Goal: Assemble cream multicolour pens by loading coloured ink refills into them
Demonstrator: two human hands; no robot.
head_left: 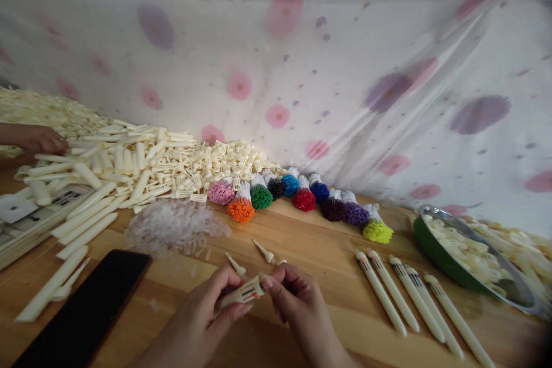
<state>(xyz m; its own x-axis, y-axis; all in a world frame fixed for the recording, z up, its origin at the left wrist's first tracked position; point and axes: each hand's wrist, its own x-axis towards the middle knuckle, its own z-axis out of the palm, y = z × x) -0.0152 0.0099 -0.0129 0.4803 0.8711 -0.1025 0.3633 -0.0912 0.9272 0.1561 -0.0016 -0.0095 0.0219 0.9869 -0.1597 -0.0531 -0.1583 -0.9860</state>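
One green bowl [446, 259], cream plastic rings [474, 253] inside

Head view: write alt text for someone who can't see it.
A left hand and a right hand hold a cream pen part over a wooden table. Behind are coloured refill bundles and heaped cream parts; five pens lie right, a dark phone left.

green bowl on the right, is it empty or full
Not empty: many pale plastic pieces lie spread inside the green bowl. Whether it is full to the brim, I cannot tell.
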